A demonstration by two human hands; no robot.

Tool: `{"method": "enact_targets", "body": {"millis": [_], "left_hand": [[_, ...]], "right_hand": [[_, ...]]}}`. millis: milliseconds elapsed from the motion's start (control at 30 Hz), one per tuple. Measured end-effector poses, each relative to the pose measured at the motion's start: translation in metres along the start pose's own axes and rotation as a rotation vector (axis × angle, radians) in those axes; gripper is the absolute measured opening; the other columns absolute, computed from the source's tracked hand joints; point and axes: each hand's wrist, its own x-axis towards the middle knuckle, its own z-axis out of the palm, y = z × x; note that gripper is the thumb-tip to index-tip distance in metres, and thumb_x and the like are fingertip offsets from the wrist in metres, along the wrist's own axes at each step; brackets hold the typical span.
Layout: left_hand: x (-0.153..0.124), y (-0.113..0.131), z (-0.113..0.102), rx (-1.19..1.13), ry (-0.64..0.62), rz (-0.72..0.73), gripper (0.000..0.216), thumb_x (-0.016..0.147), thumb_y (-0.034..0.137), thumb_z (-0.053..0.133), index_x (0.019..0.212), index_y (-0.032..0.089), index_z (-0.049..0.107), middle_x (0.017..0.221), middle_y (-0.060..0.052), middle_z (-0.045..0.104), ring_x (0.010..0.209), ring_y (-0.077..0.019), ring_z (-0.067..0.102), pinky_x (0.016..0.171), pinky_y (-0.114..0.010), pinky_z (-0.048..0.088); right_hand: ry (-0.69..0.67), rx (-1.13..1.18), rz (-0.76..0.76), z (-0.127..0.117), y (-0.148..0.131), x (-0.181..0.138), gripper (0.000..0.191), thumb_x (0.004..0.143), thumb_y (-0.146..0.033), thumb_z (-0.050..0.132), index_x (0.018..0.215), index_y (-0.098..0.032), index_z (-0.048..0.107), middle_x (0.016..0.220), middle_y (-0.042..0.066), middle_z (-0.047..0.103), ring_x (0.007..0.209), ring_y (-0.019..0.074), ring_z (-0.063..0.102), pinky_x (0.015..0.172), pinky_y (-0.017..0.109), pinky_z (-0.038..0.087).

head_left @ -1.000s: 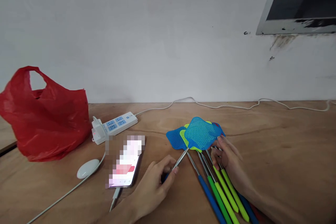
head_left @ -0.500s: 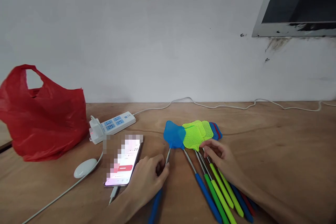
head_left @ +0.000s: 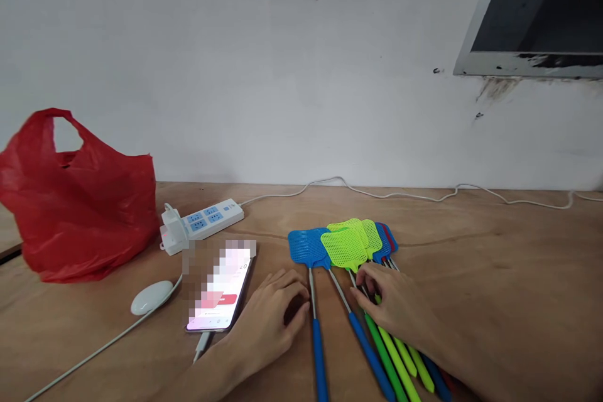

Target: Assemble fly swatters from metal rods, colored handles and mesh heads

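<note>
Several fly swatters with metal shafts lie overlapping in a fan on the wooden table. At the left end is a blue fly swatter, and my left hand rests beside its shaft, fingers curved with a gap between thumb and forefinger. Another blue fly swatter lies just right of it. My right hand has its thumb and forefinger closed at the shaft of a yellow-green fly swatter, near its head. The palm hides other shafts, while more yellow-green, blue and red swatters lie under and beyond the hand.
A lit phone on a charging cable lies beside my left hand. Behind it sits a white power strip, its cord running along the wall. A red plastic bag stands at left, near a white mouse-like object.
The leftmost blue swatter has turned more upright, and my left hand has let go of its shaft. My right hand has moved slightly down and left, and the front yellow-green swatter has shifted left.
</note>
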Motion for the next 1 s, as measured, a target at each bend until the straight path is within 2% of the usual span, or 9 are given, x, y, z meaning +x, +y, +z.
{"method": "enact_targets", "body": {"millis": [133,233,300,367,467,567,667,833,1000], "left_hand": [[-0.003,-0.002,0.005,-0.049,-0.075,0.153,0.035,0.093,0.016,0.049,0.125,0.025,0.059,0.131,-0.005,0.064,0.123,-0.0242,0.056,0.109,-0.044,0.04],[-0.004,-0.011,0.012,-0.054,-0.086,0.21,0.046,0.093,0.01,0.044,0.135,0.026,0.053,0.14,-0.004,0.059,0.132,-0.0217,0.05,0.114,-0.044,0.036],[-0.005,-0.016,0.014,-0.052,-0.037,0.182,0.051,0.088,0.003,0.041,0.132,0.024,0.056,0.137,-0.005,0.061,0.129,-0.0216,0.052,0.112,-0.043,0.039],[-0.004,-0.018,0.012,-0.038,0.011,0.099,0.05,0.082,-0.001,0.039,0.121,0.021,0.063,0.126,-0.006,0.067,0.12,-0.0229,0.058,0.107,-0.043,0.044],[-0.001,-0.017,0.006,0.003,0.035,-0.04,0.043,0.078,-0.003,0.039,0.102,0.019,0.068,0.108,-0.007,0.07,0.105,-0.0245,0.063,0.095,-0.042,0.049],[0.001,-0.013,0.001,0.029,0.041,-0.113,0.038,0.079,-0.002,0.04,0.094,0.019,0.067,0.101,-0.006,0.07,0.099,-0.0249,0.064,0.088,-0.04,0.05],[0.001,-0.01,0.0,0.033,0.042,-0.127,0.034,0.081,0.0,0.041,0.092,0.021,0.066,0.099,-0.006,0.069,0.096,-0.0243,0.064,0.085,-0.037,0.049],[0.0,-0.009,0.001,0.036,0.051,-0.114,0.028,0.085,0.005,0.043,0.092,0.02,0.066,0.096,-0.006,0.069,0.093,-0.0244,0.064,0.082,-0.037,0.048],[0.001,-0.006,0.0,0.046,0.037,-0.107,0.026,0.088,0.009,0.042,0.091,0.02,0.066,0.096,-0.007,0.068,0.092,-0.025,0.063,0.081,-0.038,0.048]], "right_hand": [[0.062,-0.019,-0.004,0.004,0.005,0.0,0.015,0.089,-0.024,0.052,0.074,-0.023,0.05,0.064,-0.003,0.052,0.058,0.0157,0.052,0.055,0.028,0.033],[0.134,-0.045,-0.032,0.005,0.009,0.001,0.01,0.088,-0.026,0.056,0.079,-0.022,0.052,0.073,0.001,0.057,0.07,0.0198,0.057,0.063,0.032,0.04],[0.16,-0.058,-0.071,0.002,0.008,0.001,0.006,0.086,-0.026,0.058,0.083,-0.022,0.055,0.084,0.005,0.061,0.081,0.0235,0.058,0.073,0.037,0.045],[0.12,-0.058,-0.144,-0.002,0.004,-0.001,0.007,0.086,-0.024,0.059,0.092,-0.022,0.06,0.101,0.009,0.063,0.096,0.0271,0.058,0.083,0.042,0.046],[-0.057,-0.045,-0.297,-0.011,-0.007,-0.006,0.028,0.089,-0.03,0.06,0.117,-0.03,0.063,0.134,0.008,0.055,0.124,0.0319,0.048,0.1,0.05,0.039],[-0.232,-0.048,-0.386,-0.015,-0.016,-0.011,0.038,0.09,-0.044,0.06,0.128,-0.041,0.059,0.154,0.002,0.039,0.137,0.0354,0.036,0.11,0.06,0.027],[-0.264,-0.053,-0.349,-0.013,-0.016,-0.011,0.038,0.086,-0.047,0.063,0.124,-0.04,0.063,0.154,0.001,0.041,0.139,0.0373,0.035,0.111,0.063,0.023],[-0.116,-0.126,-0.175,-0.007,-0.007,-0.003,0.017,0.084,-0.033,0.063,0.101,-0.029,0.067,0.14,0.006,0.057,0.134,0.036,0.041,0.109,0.062,0.028],[-0.032,-0.154,-0.115,-0.004,0.0,-0.001,0.013,0.085,-0.029,0.061,0.097,-0.027,0.065,0.136,0.007,0.06,0.13,0.0346,0.044,0.106,0.06,0.035]]}}
